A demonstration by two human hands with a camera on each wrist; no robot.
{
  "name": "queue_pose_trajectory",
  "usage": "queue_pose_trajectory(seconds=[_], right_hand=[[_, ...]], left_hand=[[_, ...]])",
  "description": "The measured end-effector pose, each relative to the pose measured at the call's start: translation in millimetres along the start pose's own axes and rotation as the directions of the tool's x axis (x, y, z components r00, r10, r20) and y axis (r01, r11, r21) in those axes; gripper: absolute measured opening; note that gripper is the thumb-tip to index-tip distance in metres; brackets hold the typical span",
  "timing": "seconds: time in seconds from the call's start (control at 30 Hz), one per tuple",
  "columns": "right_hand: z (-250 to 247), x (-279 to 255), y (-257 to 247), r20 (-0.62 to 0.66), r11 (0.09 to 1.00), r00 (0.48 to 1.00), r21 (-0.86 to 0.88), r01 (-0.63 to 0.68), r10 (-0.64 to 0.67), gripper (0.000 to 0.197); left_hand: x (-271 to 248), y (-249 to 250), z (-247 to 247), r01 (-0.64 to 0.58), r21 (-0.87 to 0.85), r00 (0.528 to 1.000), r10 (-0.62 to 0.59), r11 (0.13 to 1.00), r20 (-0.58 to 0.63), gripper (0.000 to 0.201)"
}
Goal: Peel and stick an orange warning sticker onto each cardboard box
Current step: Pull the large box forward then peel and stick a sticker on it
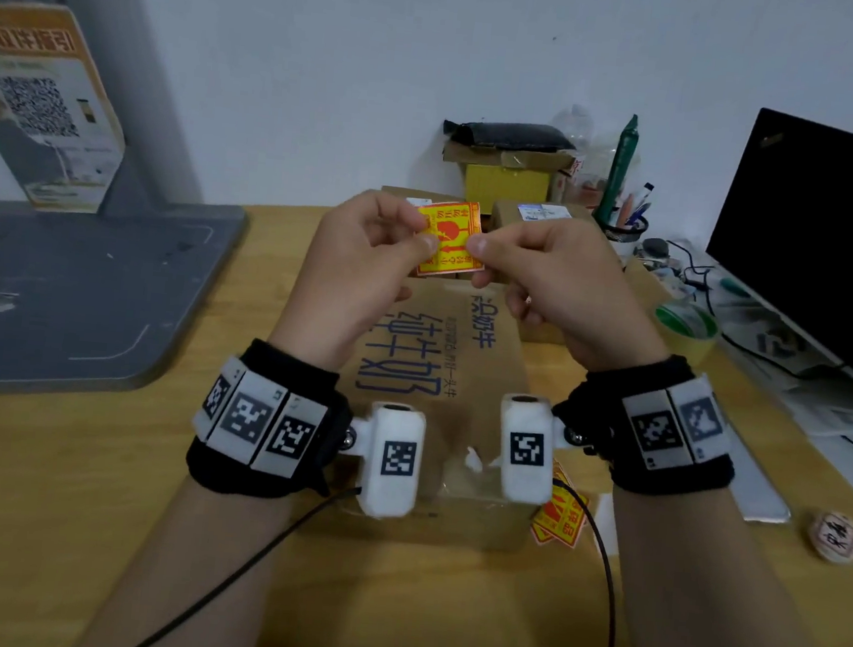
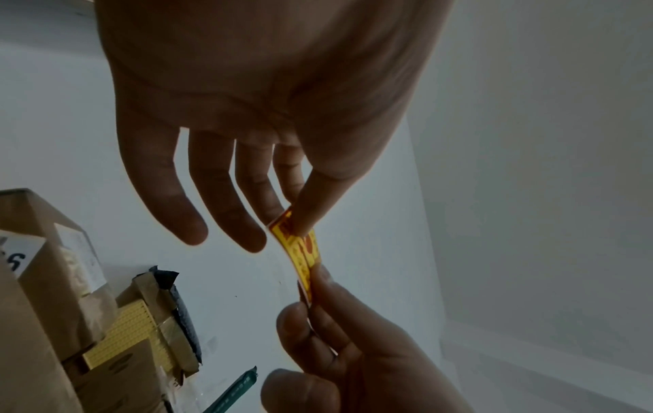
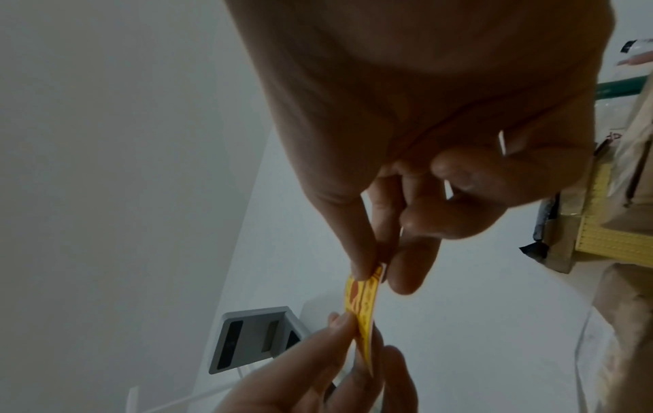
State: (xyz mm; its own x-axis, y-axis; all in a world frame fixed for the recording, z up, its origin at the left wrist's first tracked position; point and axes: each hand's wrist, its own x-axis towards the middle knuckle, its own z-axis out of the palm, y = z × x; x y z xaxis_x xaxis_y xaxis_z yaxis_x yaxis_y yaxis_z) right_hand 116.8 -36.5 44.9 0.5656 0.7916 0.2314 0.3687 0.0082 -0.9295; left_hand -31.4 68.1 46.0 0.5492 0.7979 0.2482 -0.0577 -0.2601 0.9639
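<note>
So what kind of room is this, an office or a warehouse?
Probably a small office desk used for packing parcels. A dark monitor and a pen cup stand at the wall, with labelled cardboard boxes and a tape roll on the wooden desk.

surface: wooden table [image 1: 64, 487] | on it: cardboard box [image 1: 440, 376], spare stickers [image 1: 560, 515], tape roll [image 1: 687, 328], grey base [image 1: 82, 283]

Showing soft, even, slightly dim indoor light over the tan wooden desk [image 1: 66, 472] in the head view, with faint shadows only. Bending straight lines near the edges. Rendering both wrist views dark and grainy, backlit by the pale wall, silhouetting the left hand [image 2: 268, 117] and right hand [image 3: 434, 134], blurring close skin.
</note>
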Motion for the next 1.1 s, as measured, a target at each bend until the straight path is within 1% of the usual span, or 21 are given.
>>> queue_pose_trajectory(seconds=[0.07, 0.13, 0.3, 0.43, 0.53, 0.6, 0.8, 0.93, 1.1], right_hand=[[1, 2, -3, -0.006, 1.0, 1.0, 0.001, 0.006, -0.006, 0.021], [1, 1, -6, 0.01, 1.0, 1.0, 0.006, 0.017, -0.017, 0.02], [-4, -4, -11, 0.04, 0.999, 0.998, 0.015, 0.038, -0.039, 0.016], [-4, -6, -14, 0.006, 0.995, 0.997, 0.056, 0.08, -0.08, 0.017], [-1, -6, -15, -0.018, 0.987, 0.994, 0.11, 0.113, -0.112, 0.014], [-1, -7, -15, -0.021, 0.985, 0.991, 0.105, 0.134, -0.132, 0.011], [-4, -10, -13, 0.029, 0.974, 0.975, 0.054, 0.221, -0.222, 0.015], [-6, -9, -11, 0.027, 0.97, 0.971, 0.063, 0.234, -0.236, 0.014], [-6, -10, -11, 0.082, 0.953, 0.95, 0.044, 0.3, -0.302, 0.012]], left_hand=[[-2, 1, 0, -0.012, 0.002, 1.0, 0.012, 1.0, 0.016, 0.018], [-2, 1, -1, -0.024, 0.001, 1.0, 0.024, 1.0, -0.001, 0.021], [-3, 3, 0, -0.03, 0.005, 0.999, 0.03, 1.0, -0.03, 0.019], [-7, 9, 3, -0.119, 0.076, 0.992, 0.121, 0.99, -0.02, 0.021], [-9, 10, 5, -0.091, 0.056, 0.996, 0.091, 0.994, 0.002, 0.019], [-10, 10, 6, -0.07, 0.032, 0.997, 0.07, 0.997, 0.014, 0.017], [-9, 7, 9, -0.082, 0.018, 0.997, 0.082, 0.996, -0.004, 0.012], [-7, 5, 11, -0.078, 0.01, 0.997, 0.078, 0.997, -0.016, 0.013], [-7, 4, 12, -0.078, 0.007, 0.997, 0.078, 0.997, 0.007, 0.017]])
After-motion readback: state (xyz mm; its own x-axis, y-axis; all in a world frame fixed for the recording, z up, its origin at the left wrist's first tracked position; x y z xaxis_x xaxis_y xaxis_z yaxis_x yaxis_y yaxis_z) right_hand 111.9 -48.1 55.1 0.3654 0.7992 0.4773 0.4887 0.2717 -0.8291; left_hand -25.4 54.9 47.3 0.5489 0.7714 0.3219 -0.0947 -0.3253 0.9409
